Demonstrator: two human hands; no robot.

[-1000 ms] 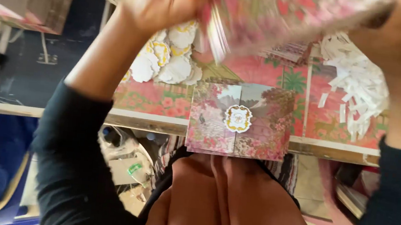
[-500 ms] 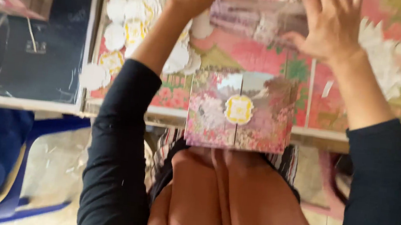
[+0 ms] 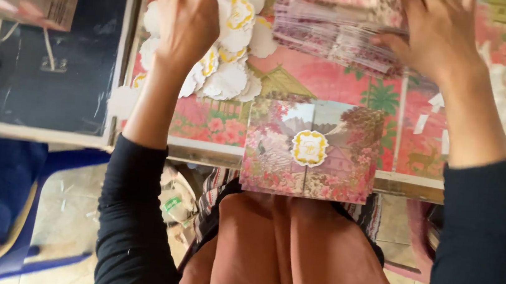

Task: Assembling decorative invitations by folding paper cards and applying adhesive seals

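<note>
Card stack [image 3: 339, 35] lengthwise left-right

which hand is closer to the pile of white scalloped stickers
Left. The left hand hovers open right over the pile of white scalloped stickers, overlapping its left edge. The right hand is off to the right, resting on the stack of floral cards.

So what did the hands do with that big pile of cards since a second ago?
Both hands lowered the stack of cards from mid-air onto the table. The right hand rests on it; the left hand has let go, open over the white seals. The folded card stayed at the table edge.
</note>
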